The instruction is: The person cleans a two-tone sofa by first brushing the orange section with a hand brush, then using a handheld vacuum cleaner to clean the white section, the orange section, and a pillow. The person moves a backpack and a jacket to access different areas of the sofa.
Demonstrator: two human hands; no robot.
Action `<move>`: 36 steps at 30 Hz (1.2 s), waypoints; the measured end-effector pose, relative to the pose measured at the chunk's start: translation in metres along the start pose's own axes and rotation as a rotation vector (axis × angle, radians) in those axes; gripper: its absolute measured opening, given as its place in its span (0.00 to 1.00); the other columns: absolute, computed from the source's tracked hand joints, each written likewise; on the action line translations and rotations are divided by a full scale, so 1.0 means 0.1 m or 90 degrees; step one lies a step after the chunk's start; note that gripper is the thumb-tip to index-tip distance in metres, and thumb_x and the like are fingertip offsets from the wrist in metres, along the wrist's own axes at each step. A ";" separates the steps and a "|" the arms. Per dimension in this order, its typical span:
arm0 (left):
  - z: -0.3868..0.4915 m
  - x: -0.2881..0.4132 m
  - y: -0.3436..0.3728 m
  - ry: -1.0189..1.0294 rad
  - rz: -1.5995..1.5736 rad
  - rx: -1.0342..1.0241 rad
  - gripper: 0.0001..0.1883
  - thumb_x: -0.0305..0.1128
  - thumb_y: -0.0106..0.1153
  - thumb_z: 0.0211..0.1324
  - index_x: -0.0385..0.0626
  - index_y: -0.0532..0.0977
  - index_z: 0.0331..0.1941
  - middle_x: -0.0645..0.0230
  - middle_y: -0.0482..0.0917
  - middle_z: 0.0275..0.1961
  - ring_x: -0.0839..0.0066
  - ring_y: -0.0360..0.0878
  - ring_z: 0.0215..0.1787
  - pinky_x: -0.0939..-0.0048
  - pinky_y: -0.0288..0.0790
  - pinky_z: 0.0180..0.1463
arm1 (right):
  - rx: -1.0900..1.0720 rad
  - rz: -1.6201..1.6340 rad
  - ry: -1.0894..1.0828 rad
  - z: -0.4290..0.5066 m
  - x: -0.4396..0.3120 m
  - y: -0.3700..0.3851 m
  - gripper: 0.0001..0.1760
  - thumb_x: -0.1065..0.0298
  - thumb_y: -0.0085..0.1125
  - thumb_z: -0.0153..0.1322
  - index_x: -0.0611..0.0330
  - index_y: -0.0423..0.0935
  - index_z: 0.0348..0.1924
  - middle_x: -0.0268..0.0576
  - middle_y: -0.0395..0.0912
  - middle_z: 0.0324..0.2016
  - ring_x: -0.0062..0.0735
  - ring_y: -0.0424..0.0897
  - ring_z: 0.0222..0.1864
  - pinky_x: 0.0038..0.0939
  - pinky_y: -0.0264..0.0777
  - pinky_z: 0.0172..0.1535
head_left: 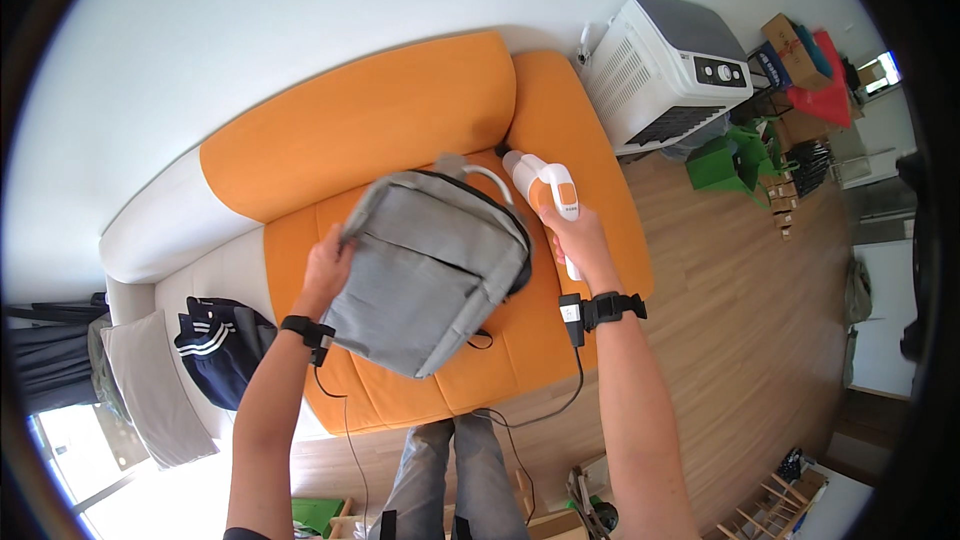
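Observation:
A grey fabric backpack (420,270) lies tilted over the orange seat of a sofa (480,375). My left hand (328,268) grips its left edge, the fingertips curled over the side. In my right hand (577,240) is the handle of a white and orange handheld vacuum cleaner (541,184). Its dark nozzle tip points into the corner where the seat meets the backrest and the right armrest. A pale curved strap or handle (487,184) shows at the backpack's top edge. The underside of the backpack is hidden.
Dark clothing with white stripes (217,345) and a pale cushion (154,390) lie on the sofa's left part. A white air cooler (667,75) stands right of the sofa. Green bags (724,165) and cardboard boxes (795,52) are farther right. Cables (547,412) hang from both wrist straps.

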State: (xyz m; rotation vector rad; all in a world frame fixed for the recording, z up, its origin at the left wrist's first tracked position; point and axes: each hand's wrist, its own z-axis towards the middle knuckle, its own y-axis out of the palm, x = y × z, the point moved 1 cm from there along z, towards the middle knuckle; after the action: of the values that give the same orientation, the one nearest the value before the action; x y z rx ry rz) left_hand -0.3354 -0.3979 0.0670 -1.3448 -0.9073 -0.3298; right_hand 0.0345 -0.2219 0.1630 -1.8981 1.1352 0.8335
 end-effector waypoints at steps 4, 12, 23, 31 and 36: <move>0.08 -0.29 -0.31 0.009 -0.067 0.183 0.09 0.32 0.54 0.72 0.38 0.69 0.44 0.47 0.76 0.29 0.47 0.75 0.30 0.55 0.70 0.36 | 0.026 -0.073 -0.019 -0.11 0.18 0.14 0.19 0.54 0.69 0.74 0.62 0.76 0.38 0.34 0.72 0.17 0.21 0.71 0.14 0.25 0.68 0.18; 0.21 -0.80 -0.58 -0.076 -0.139 0.365 0.10 0.32 0.50 0.75 0.36 0.69 0.49 0.51 0.78 0.42 0.56 0.74 0.43 0.60 0.70 0.52 | -0.021 -0.087 -0.078 -0.38 0.64 0.54 0.26 0.49 0.64 0.75 0.65 0.73 0.49 0.41 0.79 0.28 0.27 0.80 0.22 0.30 0.76 0.27; 0.08 -1.22 -0.45 -0.213 -0.162 0.185 0.34 0.29 0.57 0.68 0.34 0.56 0.73 0.47 0.67 0.72 0.54 0.66 0.74 0.59 0.59 0.76 | 0.011 -0.164 -0.131 -0.56 0.79 0.69 0.24 0.47 0.53 0.82 0.62 0.71 0.54 0.53 0.83 0.32 0.51 0.86 0.32 0.44 0.78 0.35; -0.56 -1.00 0.09 -0.176 -0.131 0.059 0.41 0.26 0.58 0.67 0.35 0.50 0.79 0.47 0.60 0.79 0.56 0.56 0.82 0.61 0.50 0.82 | 0.057 -0.209 -0.150 -0.64 0.92 0.83 0.25 0.47 0.55 0.81 0.63 0.72 0.52 0.59 0.83 0.33 0.62 0.84 0.37 0.51 0.77 0.39; -0.74 -0.23 0.57 -0.064 -0.367 -0.009 0.34 0.21 0.51 0.71 0.39 0.54 0.79 0.53 0.64 0.78 0.62 0.59 0.81 0.63 0.52 0.81 | 0.058 -0.204 -0.134 -0.70 0.93 0.94 0.24 0.47 0.55 0.81 0.63 0.71 0.53 0.60 0.83 0.33 0.62 0.84 0.37 0.52 0.76 0.39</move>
State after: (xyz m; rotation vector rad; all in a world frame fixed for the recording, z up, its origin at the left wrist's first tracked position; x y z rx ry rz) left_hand -0.2836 -0.4593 0.0135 -1.0969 -1.3761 -0.7143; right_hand -0.0043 -0.3501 0.0952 -1.8059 0.7061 0.7661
